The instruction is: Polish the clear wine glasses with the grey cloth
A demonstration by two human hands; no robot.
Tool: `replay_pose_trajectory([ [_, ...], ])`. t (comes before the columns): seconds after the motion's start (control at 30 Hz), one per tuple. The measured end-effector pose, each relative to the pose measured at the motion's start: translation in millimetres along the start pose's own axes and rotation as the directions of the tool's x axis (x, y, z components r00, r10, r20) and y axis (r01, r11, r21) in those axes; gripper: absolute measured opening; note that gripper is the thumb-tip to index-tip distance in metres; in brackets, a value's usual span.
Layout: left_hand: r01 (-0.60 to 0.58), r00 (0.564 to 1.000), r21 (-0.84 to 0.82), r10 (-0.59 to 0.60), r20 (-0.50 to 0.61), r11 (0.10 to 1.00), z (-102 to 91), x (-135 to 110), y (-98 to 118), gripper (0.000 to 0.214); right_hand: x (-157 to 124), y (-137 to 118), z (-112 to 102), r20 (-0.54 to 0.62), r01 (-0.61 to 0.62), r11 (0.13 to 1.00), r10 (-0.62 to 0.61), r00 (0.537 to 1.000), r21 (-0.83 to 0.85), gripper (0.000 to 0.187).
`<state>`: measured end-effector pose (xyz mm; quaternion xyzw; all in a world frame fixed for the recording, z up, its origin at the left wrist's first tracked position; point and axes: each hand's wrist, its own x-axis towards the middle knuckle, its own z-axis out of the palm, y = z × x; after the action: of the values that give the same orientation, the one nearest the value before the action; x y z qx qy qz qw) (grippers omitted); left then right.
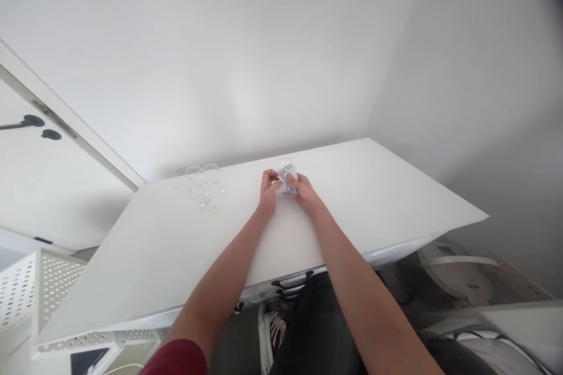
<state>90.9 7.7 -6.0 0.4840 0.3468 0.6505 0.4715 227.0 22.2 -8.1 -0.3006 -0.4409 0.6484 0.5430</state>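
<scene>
Both my hands meet near the far middle of a white table (176, 246). My left hand (268, 186) and my right hand (302, 188) are closed around a clear glass (287, 179) that has something white and grey inside it; I cannot make out what. The glass sits low between my fingers, at or just above the tabletop. Two clear empty glasses (203, 184) lie or stand to the left of my hands, near the table's back edge by the wall.
White walls close off the back and right of the table. A door with a dark handle (26, 123) is at the left. A white perforated unit (39, 287) stands lower left. Drawer handles (292, 282) and a shoe (275, 328) show below the table's front edge.
</scene>
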Motion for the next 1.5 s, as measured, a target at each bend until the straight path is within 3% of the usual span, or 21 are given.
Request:
replay_pose_trajectory([
  [0.13, 0.068, 0.998, -0.158, -0.069, 0.002, 0.985, -0.2, 2.1, 1.8, 0.03, -1.6, -1.5, 0.3, 0.056, -0.049, 0.997, 0.046, 0.997, 0.058, 0.055],
  [0.27, 0.087, 0.996, -0.117, -0.083, 0.039, 0.989, 0.1, 2.2, 7.7, 0.041, -1.9, -3.3, -0.9, 0.077, -0.108, 0.99, 0.101, 0.992, 0.091, 0.051],
  [0.53, 0.115, 0.988, -0.123, -0.1, 0.122, 0.986, -1.1, 0.1, 12.5, 0.051, -9.0, -5.4, -5.6, 0.252, -0.31, 0.921, 0.25, 0.935, 0.235, 0.042],
  [0.63, 0.072, 0.994, -0.143, -0.06, 0.091, 0.987, -1.7, 1.7, 11.7, 0.05, -7.7, -4.2, -7.2, 0.269, -0.28, 0.948, 0.233, 0.934, 0.149, 0.045],
  [0.87, 0.025, 0.999, -0.23, -0.029, -0.017, 0.973, -7.9, 5.0, 8.1, 0.046, -2.1, 1.5, 2.6, 0.22, -0.001, 0.982, 0.044, 0.975, -0.188, 0.046],
  [1.07, 0.081, 0.997, -0.281, -0.08, 0.015, 0.956, -8.2, 6.8, 4.8, 0.053, -11.7, -7.5, 5.4, 0.31, -0.224, 0.974, 0.202, 0.929, 0.036, 0.052],
  [1.2, 0.089, 0.996, -0.276, -0.09, 0.007, 0.957, -7.9, 7.3, 4.7, 0.054, -9.8, -5.2, 3.8, 0.273, -0.254, 0.961, 0.218, 0.937, 0.105, 0.052],
  [1.3, 0.06, 0.996, -0.244, -0.075, -0.051, 0.968, -8.1, 7.1, 6.0, 0.053, -4.0, -1.1, 1.8, 0.189, -0.207, 0.975, 0.19, 0.963, 0.076, 0.046],
  [1.4, 0.021, 0.992, -0.184, -0.043, -0.115, 0.983, -8.0, 6.5, 7.1, 0.051, -1.5, -0.8, 1.9, 0.116, -0.071, 0.997, 0.069, 0.991, 0.006, 0.044],
  [1.5, 0.007, 0.991, -0.167, -0.029, -0.134, 0.986, -8.4, 6.6, 6.4, 0.052, -4.0, -3.1, 5.5, 0.101, 0.0, 0.999, 0.005, 0.995, -0.05, 0.046],
])
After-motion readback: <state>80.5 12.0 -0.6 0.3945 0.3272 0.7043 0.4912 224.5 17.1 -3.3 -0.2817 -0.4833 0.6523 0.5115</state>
